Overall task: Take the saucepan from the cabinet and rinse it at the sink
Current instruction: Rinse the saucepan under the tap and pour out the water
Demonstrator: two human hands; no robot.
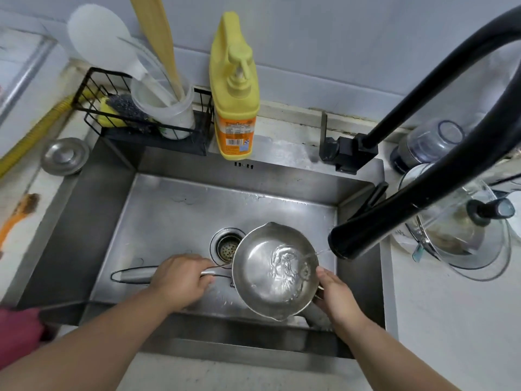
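I'm looking down into a rectangular stainless steel sink (169,210) set in a pale, stained countertop (439,320) against a light tiled wall. My left hand (180,280) is closed around the long handle of the small round stainless steel saucepan (275,270), which sits tilted inside the sink just right of the round drain strainer (227,246). My right hand (337,294) cups the pan's right wall, fingers loosely curled against it. A thin stream from the curved black faucet (423,198), over the sink's right edge, lands in the pan, where water swirls. Behind the sink stand a yellow pump bottle of dish soap (234,88) and a black wire rack (146,119) with a cup of utensils. Right of the sink, glass lids and a jar overlap and are partly hidden by the faucet. The pan's underside is out of sight.
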